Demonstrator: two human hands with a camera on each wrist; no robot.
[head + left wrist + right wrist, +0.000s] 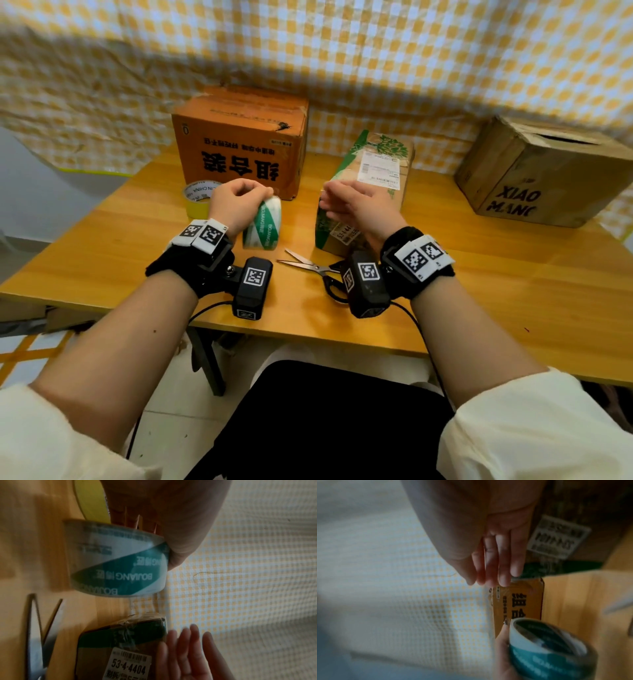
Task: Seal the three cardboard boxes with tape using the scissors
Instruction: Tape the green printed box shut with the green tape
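Head view: the green-and-white tape roll (263, 222) is gripped on edge on the desk (479, 274) by the left hand (236, 202), the green-printed box (368, 185) lies just right of it, fingers (330, 197) of the right hand (356, 205) loosely extended, holding nothing, at that box's near end, scissors (317, 269) lying untouched nearer the right wrist.

1. Yellow-and-white checked cloth (376, 51) across the upper frame.
2. Orange box (239, 144), black lettering, upper centre.
3. Green-and-brown box (373, 171) with white label, centre.
4. Plain brown box (541, 174), black letters, right.
5. Green-and-white tape roll (263, 222); yellow roll (197, 200) at its left.
6. Honey-toned wooden bench (496, 291).
7. Silver-bladed, black-handled scissors (315, 269).
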